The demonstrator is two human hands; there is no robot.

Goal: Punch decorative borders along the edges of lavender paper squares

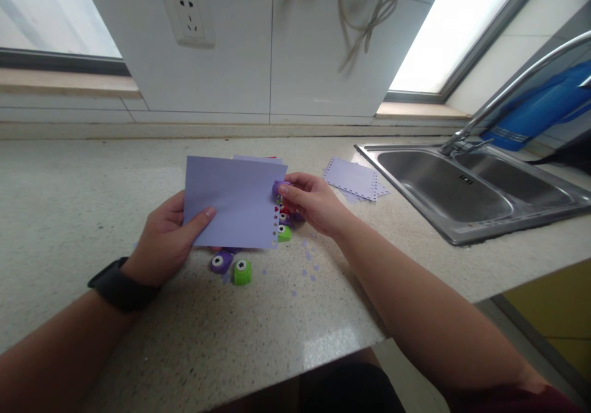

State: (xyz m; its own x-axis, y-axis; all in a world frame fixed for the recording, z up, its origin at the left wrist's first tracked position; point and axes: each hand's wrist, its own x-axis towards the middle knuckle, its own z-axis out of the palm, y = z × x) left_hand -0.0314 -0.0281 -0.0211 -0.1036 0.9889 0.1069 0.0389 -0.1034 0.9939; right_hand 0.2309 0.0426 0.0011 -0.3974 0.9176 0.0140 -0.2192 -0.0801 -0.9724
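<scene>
Across the purple sheet from the left hand pinching it, the purple punch gripped by the right hand should be squared to the edge, evenly spaced from the holes.

No lettering, brand or number can be read; a dark star-like mark shows on the front green punch.
</scene>
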